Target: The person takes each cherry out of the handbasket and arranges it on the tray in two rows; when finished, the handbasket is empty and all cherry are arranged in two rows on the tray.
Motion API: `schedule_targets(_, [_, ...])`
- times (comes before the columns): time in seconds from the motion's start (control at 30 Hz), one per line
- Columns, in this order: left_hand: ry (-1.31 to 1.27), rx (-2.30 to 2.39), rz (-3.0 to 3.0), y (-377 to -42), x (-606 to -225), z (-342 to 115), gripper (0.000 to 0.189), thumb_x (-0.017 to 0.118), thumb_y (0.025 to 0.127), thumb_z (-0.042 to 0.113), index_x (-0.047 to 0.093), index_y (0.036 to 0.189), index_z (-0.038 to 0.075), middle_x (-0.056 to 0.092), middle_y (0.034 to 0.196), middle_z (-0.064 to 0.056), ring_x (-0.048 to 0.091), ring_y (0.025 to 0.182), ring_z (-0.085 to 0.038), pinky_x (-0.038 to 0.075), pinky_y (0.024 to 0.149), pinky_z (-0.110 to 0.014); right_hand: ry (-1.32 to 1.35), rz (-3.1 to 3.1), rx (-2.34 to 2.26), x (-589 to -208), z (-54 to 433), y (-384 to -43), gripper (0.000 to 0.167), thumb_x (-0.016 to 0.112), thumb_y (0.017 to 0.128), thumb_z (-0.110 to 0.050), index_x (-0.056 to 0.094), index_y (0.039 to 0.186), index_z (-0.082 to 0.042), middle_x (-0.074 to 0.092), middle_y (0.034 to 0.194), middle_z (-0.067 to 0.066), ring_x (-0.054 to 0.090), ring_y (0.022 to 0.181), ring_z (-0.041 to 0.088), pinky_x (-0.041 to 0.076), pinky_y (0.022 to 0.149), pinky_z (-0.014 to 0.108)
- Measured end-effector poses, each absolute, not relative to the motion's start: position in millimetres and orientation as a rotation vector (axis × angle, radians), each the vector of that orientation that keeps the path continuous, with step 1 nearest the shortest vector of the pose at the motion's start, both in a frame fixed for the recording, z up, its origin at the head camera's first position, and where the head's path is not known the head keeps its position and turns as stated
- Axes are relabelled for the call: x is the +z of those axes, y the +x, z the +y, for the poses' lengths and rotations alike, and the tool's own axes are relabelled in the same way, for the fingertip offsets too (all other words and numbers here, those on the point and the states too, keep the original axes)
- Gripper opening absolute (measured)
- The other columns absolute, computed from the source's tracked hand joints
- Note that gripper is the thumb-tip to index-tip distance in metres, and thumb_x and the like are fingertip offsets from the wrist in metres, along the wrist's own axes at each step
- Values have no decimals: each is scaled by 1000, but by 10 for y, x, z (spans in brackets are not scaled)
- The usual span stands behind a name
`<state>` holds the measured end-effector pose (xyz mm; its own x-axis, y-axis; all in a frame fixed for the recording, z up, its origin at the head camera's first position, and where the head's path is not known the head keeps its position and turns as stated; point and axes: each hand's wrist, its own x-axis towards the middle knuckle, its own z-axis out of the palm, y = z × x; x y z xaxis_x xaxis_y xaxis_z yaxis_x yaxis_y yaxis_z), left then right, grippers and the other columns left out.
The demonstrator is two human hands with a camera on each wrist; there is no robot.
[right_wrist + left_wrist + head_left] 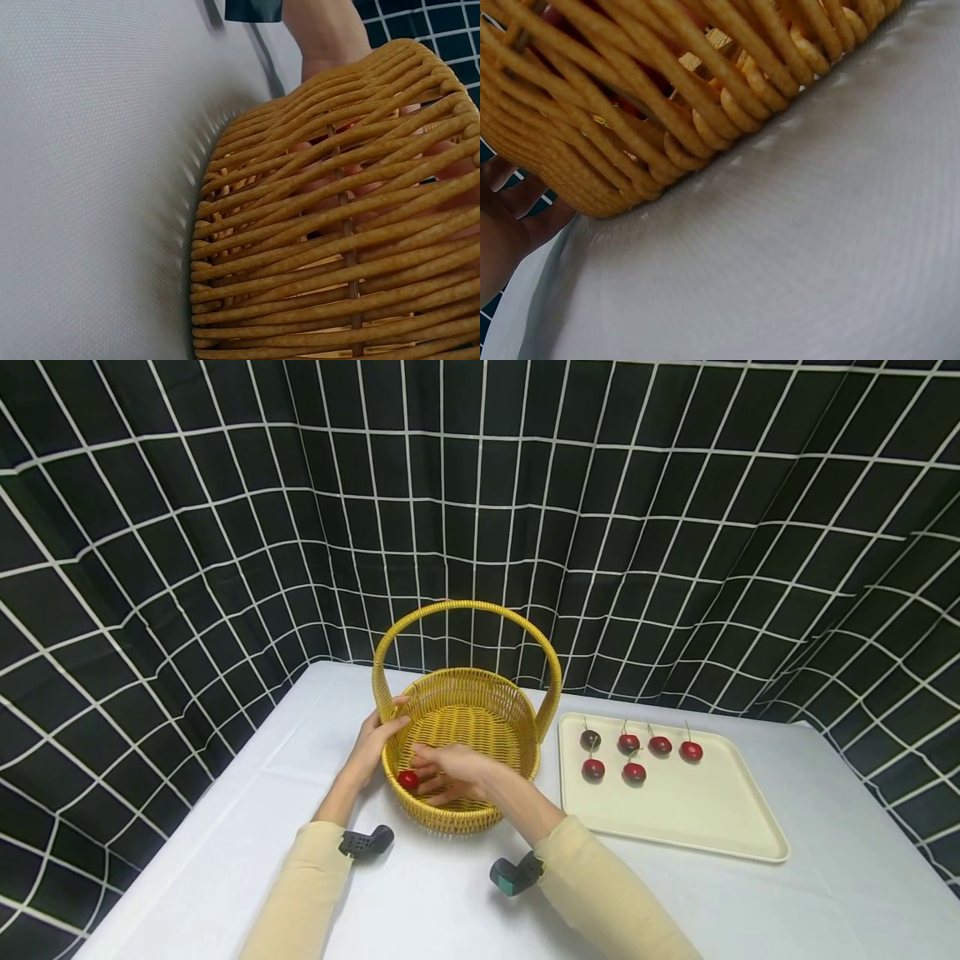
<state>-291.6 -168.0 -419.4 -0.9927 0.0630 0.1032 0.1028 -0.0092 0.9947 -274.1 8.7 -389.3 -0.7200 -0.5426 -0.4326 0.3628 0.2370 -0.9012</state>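
A yellow wicker basket [465, 822] with a tall arched handle stands on the table. At its left side, my left hand [366, 745] holds the rim by the foot of the handle; some of its fingers [544, 217] show beyond the weave in the left wrist view. Inside the basket is my right hand [459, 770], its fingers spread and loosely bent. A red cherry [408, 780] lies against the left inner wall, right at those fingertips. Through the weave in the right wrist view, the right hand is only partly visible.
To the right of the basket lies a cream tray [675, 818]. Several cherries with stems, one a dark cherry [590, 739], sit toward its back left. A white cloth [442, 910] covers the table, and a black checked curtain [465, 485] hangs behind and at both sides.
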Motion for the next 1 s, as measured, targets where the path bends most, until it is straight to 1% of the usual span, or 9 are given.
schedule_targets(0.13, [-174, -2213, -2174, -3012, -4326, -1706, 44, 50, 97, 12, 42, 139, 2, 36, 147, -16, 32, 134, -29, 21, 111, -41, -198, 1796, -1528, -3911, 92, -2749, 38, 57, 97, -26, 58, 120, 5, 60, 107, 15, 62, 98, 29, 54, 81, 39])
schedule_targets(0.23, [-174, -2192, -2167, -3063, -4410, -1716, 44, 52, 96, 16, 44, 139, 6, 38, 146, -14, 33, 134, -27, 21, 111, -40, -234, 1803, -1487, -3924, 104, -2749, 33, 62, 94, -18, 60, 118, 5, 64, 105, 13, 63, 93, 24, 54, 78, 35])
schedule_targets(0.33, [-175, -2180, -2182, -2987, -4305, -1696, 45, 51, 96, 14, 43, 139, 3, 38, 146, -16, 32, 134, -28, 20, 111, -41, -265, 1801, -1472, -3929, 112, -2739, 33, 64, 92, -12, 60, 120, 5, 67, 101, 11, 64, 87, 19, 55, 74, 32])
schedule_targets(0.43, [-172, -2173, -2205, -2895, -4166, -1670, 46, 50, 96, 11, 41, 140, 0, 36, 146, -19, 31, 134, -30, 21, 111, -41, -277, 1779, -1480, -3932, 116, -2735, 34, 65, 91, -7, 59, 121, 5, 69, 99, 10, 63, 82, 18, 54, 72, 30])
schedule_targets(0.63, [-169, -2168, -2211, -2860, -4110, -1658, 46, 50, 96, 10, 40, 140, -1, 36, 146, -19, 31, 134, -30, 21, 111, -40, -297, 1777, -1469, -3935, 128, -2741, 34, 64, 91, -6, 58, 122, 5, 69, 99, 8, 64, 84, 18, 54, 75, 33])
schedule_targets(0.73, [-179, -2167, -2205, -2863, -4112, -1660, 45, 50, 97, 9, 41, 140, -1, 36, 146, -20, 31, 134, -30, 21, 111, -41, -289, 1797, -1462, -3935, 128, -2736, 29, 65, 90, -8, 61, 117, 5, 69, 96, 7, 64, 82, 17, 54, 76, 32])
schedule_targets(0.87, [-184, -2166, -2198, -2870, -4121, -1660, 45, 50, 97, 9, 41, 140, -1, 37, 146, -20, 31, 134, -30, 20, 111, -41, -274, 1840, -1454, -3944, 124, -2727, 22, 67, 89, -7, 66, 108, 3, 69, 90, 6, 63, 76, 15, 54, 73, 29])
schedule_targets(1.0, [-173, -2168, -2200, -2871, -4127, -1659, 45, 50, 97, 9, 41, 140, -1, 37, 146, -19, 31, 135, -30, 21, 111, -40, -276, 1866, -1456, -3957, 126, -2722, 20, 68, 87, -5, 68, 105, 3, 68, 91, 7, 62, 73, 14, 54, 72, 28])
